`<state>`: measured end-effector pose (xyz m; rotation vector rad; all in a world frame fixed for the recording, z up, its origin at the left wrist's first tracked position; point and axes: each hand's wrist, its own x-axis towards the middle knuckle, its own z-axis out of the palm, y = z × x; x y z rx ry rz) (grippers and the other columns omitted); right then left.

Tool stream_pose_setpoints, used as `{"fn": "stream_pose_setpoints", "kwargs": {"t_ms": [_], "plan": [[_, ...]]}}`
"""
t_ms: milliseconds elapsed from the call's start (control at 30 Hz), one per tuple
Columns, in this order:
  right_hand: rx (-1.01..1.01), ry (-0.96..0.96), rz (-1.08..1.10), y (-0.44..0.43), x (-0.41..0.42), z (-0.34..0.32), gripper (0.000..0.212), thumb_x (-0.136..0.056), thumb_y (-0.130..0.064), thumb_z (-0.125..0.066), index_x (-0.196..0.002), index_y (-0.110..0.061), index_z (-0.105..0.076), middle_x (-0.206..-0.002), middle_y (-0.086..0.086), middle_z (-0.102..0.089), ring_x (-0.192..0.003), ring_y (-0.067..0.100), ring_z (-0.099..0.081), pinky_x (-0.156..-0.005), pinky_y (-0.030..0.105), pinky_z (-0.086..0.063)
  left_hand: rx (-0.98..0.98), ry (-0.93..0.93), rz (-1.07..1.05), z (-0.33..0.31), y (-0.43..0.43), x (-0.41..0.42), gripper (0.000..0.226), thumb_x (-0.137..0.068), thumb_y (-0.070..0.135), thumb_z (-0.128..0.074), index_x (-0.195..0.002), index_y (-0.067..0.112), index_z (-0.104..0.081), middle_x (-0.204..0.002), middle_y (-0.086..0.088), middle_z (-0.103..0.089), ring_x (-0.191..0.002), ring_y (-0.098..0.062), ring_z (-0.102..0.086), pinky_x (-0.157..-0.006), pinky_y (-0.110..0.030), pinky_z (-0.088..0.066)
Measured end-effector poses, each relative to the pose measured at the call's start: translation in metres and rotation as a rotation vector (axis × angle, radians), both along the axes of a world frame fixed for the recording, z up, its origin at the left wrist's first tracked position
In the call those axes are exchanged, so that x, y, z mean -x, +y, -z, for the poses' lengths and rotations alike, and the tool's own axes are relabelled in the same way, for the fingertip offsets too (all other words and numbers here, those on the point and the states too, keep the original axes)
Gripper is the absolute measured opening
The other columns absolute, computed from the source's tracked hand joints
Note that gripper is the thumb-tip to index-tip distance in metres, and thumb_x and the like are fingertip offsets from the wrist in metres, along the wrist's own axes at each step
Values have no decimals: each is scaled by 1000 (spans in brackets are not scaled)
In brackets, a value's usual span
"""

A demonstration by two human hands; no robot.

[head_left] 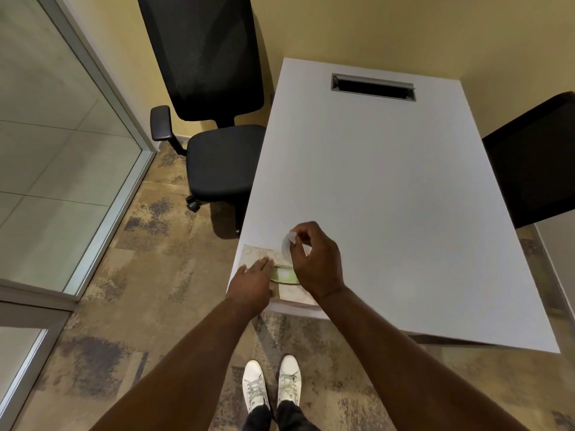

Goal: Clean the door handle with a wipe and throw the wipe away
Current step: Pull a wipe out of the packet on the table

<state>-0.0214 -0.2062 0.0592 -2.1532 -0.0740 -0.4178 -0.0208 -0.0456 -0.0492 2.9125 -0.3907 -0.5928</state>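
Beige patterned wipe pack (pixel 264 259) lies at the white table's (pixel 389 197) near left corner, its print too blurred to read. The left hand (pixel 253 276) rests flat and open on it; the right hand (pixel 314 259) pinches a white wipe (pixel 287 241) rising from the green opening (pixel 284 275). The rest of the tabletop is bare.

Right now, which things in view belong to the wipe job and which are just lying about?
In use: wipe pinched by right hand; wipe pack steadied by left hand.
Not in use: table, two black chairs, glass partition.
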Motion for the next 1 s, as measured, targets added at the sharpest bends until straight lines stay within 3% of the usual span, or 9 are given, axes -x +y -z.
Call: {"fn": "stream_pose_setpoints", "kwargs": {"t_ms": [100,233,367,467,533,600,733,900,1000], "plan": [[-54,-64,-5,5,-13,-20,29,-96,-41,-54,-103,-15,-64,-99,1,-75,-88,14,-70,-82,21,-58,34,-68,-26,-3,2,-3,84,-100,44,-64,-165,18,-18,-173,-2,-21,-159,-20,-22,-128,-45,-16],[-120,-91,-11,10,-29,-41,22,-94,-35,-59,-103,-15,-63,-97,-3,-73,-84,9,-69,-80,19,-58,214,-345,-153,-34,5,-14,58,-98,35,-67,-147,13,-46,-143,-10,-61,-133,-29,-58,-122,-48,-32],[-256,-90,14,22,-45,-68,18,-92,-42,-56,-102,-27,-58,-95,-9,-71,-85,2,-70,-77,17,-58,636,-309,-376,-92,15,-34,43,-97,29,-50,-140,23,-51,-134,-5,-65,-123,-26,-61,-120,-53,-39],[-328,-89,12,34,-59,-89,18,-94,-39,-56,-104,-25,-58,-95,-4,-72,-86,14,-73,-77,32,-64,944,-260,-469,-138,28,-47,34,-95,29,-42,-126,29,-57,-109,16,-70,-102,-7,-66,-96,-36,-59],[-371,-78,-2,44,-69,-104,18,-97,-34,-57,-108,-20,-60,-99,-2,-72,-90,18,-73,-79,41,-65,1090,-304,-536,-166,38,-52,34,-96,34,-45,-127,30,-56,-106,27,-68,-101,8,-65,-80,-13,-56],[-410,-67,-5,54,-79,-118,19,-97,-32,-57,-111,-19,-60,-103,-1,-71,-95,21,-73,-81,45,-65,1189,-357,-585,-191,45,-57,32,-98,40,-51,-127,28,-55,-111,19,-66,-104,3,-66,-76,-13,-55],[-463,-90,-39,80,-94,-154,12,-102,-25,-60,-113,-19,-59,-101,-7,-69,-96,20,-71,-83,39,-65,1279,-526,-745,-237,61,-66,17,-109,32,-52,-117,27,-65,-111,-4,-67,-105,-19,-67,-74,-20,-58],[-522,-180,-181,119,-93,-190,10,-100,-27,-57,-107,-20,-58,-92,-14,-65,-87,7,-67,-74,15,-57,1446,-696,-887,-290,102,-62,27,-111,22,-47,-109,19,-74,-92,11,-75,-87,-4,-71,-69,-17,-58],[-576,-201,-288,146,-85,-203,12,-99,-25,-55,-108,-16,-57,-92,-8,-64,-88,0,-65,-69,12,-54,1462,-818,-952,-318,131,-54,29,-110,19,-48,-105,14,-76,-89,9,-75,-82,0,-71,-64,-14,-54]]}}
